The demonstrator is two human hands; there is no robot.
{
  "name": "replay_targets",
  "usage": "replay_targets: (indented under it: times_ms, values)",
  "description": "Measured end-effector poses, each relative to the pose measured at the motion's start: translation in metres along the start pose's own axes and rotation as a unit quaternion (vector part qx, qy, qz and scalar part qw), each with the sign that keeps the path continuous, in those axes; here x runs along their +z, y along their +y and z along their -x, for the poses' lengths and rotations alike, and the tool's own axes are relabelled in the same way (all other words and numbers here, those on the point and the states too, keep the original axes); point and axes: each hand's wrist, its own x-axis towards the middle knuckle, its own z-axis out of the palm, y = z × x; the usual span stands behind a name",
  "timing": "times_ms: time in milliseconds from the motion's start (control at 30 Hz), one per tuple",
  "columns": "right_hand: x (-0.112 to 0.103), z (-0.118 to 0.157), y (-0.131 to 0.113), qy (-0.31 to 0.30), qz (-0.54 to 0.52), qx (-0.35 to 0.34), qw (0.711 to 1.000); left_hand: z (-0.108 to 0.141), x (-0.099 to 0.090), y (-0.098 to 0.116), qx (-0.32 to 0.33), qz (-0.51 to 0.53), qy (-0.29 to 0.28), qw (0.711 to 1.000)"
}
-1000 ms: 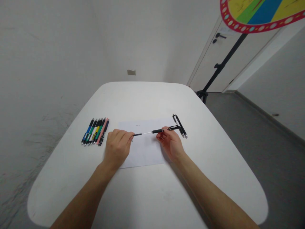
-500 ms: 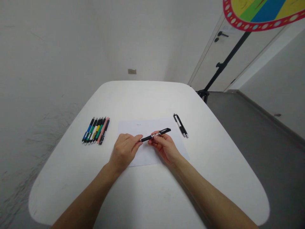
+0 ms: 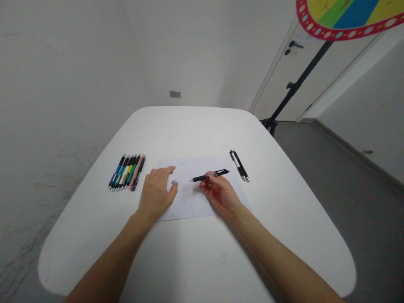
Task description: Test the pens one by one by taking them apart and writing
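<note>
Sheet [image 3: 202,206] edge beyond both hands | left fingers [image 3: 172,190] spread, near small parts [image 3: 173,182] | right fingers [image 3: 211,178] grasping pen [image 3: 199,178]

The held pen [image 3: 202,178] is black; pens [image 3: 128,172] near the white desk's [image 3: 195,261] left edge are blue, green, yellow, pink, black, one seemingly white. The wheel's [image 3: 355,14] red rim [image 3: 333,34] is dotted.

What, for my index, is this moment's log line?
left hand open beside silver piece; right hand holding black pen over paper; pen row left; two pens right

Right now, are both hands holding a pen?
No, only the right hand holds a pen; the left hand has thumb and fingers apart.
</note>
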Motion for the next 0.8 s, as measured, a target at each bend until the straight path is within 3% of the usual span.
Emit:
replay_targets:
  times_ms: [200, 367, 800]
  values:
    - [-0.001, -0.001, 0.0, 0.001, 0.001, -0.003, 1.0, 0.0, 0.003, -0.004, -0.039, -0.055, -0.104, 0.992]
    - [0.0, 0.0, 0.0, 0.006, 0.005, 0.001, 1.0, 0.0, 0.004, -0.002, -0.054, -0.097, -0.156, 0.982]
    - [0.0, -0.001, 0.001, 0.003, -0.001, -0.007, 1.0, 0.001, 0.011, -0.005, -0.06, -0.072, -0.139, 0.986]
